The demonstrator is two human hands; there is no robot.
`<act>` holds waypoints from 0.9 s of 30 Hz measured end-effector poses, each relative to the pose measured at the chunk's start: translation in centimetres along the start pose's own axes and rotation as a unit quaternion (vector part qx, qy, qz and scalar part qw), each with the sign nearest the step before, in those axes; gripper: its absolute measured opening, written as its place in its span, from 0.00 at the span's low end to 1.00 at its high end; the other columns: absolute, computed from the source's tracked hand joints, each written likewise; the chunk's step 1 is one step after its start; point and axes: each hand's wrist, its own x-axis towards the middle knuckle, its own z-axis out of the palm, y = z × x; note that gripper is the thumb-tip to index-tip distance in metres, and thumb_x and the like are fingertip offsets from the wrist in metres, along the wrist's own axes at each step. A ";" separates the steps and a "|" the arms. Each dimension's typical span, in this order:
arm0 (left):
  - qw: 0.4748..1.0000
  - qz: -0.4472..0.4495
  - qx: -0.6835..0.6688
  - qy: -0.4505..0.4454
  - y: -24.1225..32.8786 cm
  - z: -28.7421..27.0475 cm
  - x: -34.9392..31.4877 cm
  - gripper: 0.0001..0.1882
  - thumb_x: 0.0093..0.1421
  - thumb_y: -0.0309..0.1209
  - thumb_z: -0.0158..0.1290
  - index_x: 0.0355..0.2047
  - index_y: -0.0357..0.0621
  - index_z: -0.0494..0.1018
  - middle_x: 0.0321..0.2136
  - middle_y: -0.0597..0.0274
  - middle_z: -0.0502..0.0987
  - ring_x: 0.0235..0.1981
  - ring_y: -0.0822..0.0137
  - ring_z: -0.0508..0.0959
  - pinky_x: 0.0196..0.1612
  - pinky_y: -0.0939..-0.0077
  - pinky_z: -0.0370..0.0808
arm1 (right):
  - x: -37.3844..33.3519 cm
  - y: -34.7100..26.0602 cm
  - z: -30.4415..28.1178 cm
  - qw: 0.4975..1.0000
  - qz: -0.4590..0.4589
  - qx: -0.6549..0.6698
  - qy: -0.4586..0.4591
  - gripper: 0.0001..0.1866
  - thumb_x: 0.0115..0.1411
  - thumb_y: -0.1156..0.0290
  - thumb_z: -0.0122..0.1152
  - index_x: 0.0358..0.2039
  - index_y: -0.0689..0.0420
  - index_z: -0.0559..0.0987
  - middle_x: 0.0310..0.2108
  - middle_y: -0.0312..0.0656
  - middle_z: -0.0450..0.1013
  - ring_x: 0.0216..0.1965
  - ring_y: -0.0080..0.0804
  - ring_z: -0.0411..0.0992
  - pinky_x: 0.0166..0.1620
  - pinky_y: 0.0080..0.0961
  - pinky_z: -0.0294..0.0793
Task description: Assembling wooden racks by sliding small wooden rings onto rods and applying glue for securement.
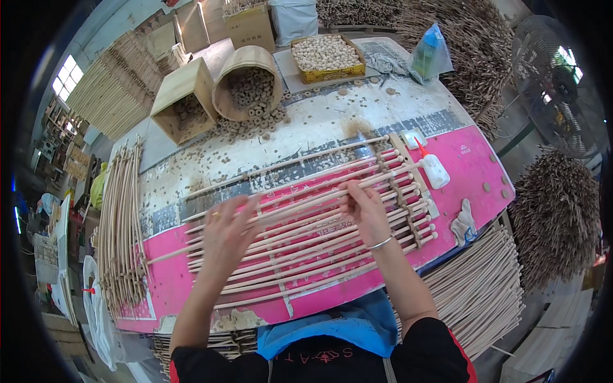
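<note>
A thin, pale wooden stick [393,173] is pinched by the right hand [365,207]; the left hand's [223,233] grip can't be told. If swung, a white plastic bottle [436,172] could be bumped by the stick.

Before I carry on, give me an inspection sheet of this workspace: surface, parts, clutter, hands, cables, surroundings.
Surface: worn table, pink cover on its near side.
Parts: pale rods lie side by side, brown rings near their right ends.
Clutter: loose rings spilled by the wooden bucket; red-tipped white bottle; glove at right.
Left hand: blurred over the rods; contact unclear.
Right hand: pinches one rod.
Cables: nothing seen for certain.
Surroundings: fan and brown stick bundles at right; stacked wood panels at far left.
</note>
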 end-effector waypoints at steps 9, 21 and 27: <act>0.964 -0.140 -0.212 -0.077 -1.3 -3.5 -9.7 0.25 0.58 0.26 0.63 0.57 0.46 0.78 0.37 0.57 0.80 0.36 0.58 0.81 0.37 0.66 0.78 | -4.3 -0.6 1.2 0.998 -0.040 -0.032 -0.031 0.14 0.73 0.60 0.59 0.41 0.59 0.83 0.26 0.32 0.76 0.26 0.16 0.73 0.31 0.17 0.72; 0.973 -0.082 -0.208 -0.059 5.3 -0.1 -7.9 0.30 0.62 0.34 0.62 0.66 0.50 0.71 0.37 0.58 0.80 0.36 0.56 0.82 0.38 0.64 0.77 | -9.6 5.2 6.5 0.991 0.060 -0.059 -0.107 0.16 0.73 0.60 0.59 0.45 0.61 0.83 0.29 0.33 0.78 0.28 0.18 0.74 0.34 0.17 0.75; 0.909 -0.184 -0.364 -0.083 7.1 -0.5 -7.9 0.39 0.66 0.26 0.58 0.75 0.50 0.57 0.29 0.54 0.81 0.27 0.64 0.79 0.33 0.70 0.75 | -10.2 4.6 5.9 0.987 0.010 -0.101 -0.127 0.15 0.72 0.63 0.60 0.52 0.59 0.81 0.32 0.33 0.78 0.30 0.15 0.73 0.32 0.16 0.73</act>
